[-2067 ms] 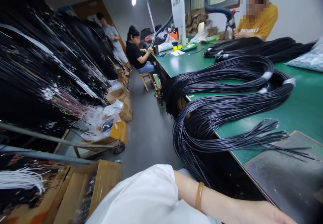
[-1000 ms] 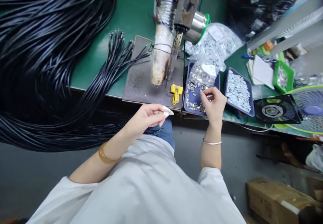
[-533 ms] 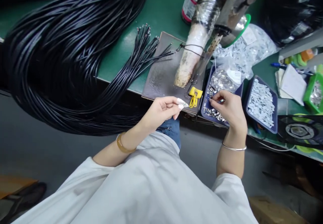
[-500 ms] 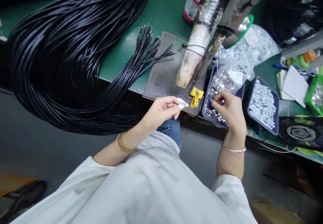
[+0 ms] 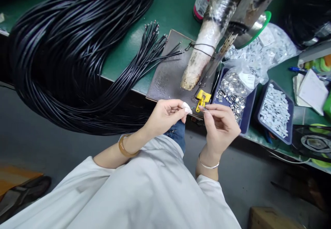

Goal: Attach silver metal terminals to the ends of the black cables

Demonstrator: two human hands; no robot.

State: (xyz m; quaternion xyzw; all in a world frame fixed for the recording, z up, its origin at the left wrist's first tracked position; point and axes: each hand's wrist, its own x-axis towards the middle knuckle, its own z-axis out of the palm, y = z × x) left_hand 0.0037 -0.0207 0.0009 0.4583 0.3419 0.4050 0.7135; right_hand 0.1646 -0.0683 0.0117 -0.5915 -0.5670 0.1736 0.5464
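My left hand [image 5: 169, 113] is closed in a pinch, with white covers on the thumb and forefinger tips. A thin, dark bit pokes out past its fingertips, too small to name. Facing it across a narrow gap, my right hand [image 5: 221, 122] pinches a small metal piece [image 5: 203, 108] between thumb and forefinger. Just behind the fingertips lies a yellow tool [image 5: 203, 97] at the edge of a dark mat [image 5: 161, 84]. Right of that stands a blue tray [image 5: 249, 115] holding small shiny metal clips [image 5: 234, 105] and a clear plastic bag.
A big bundle of black cables [image 5: 64, 60] fills the left, its cut ends on the mat. A wrapped tube [image 5: 199, 56] slants down over the mat. Another blue tray [image 5: 291, 132] with pale small parts, a bag of parts [image 5: 276, 46] and a jar [image 5: 201, 3] stand around.
My right hand has moved left, out of the tray of metal clips, to just before my left fingertips, carrying a small metal piece. My left hand stays pinched in nearly the same place.
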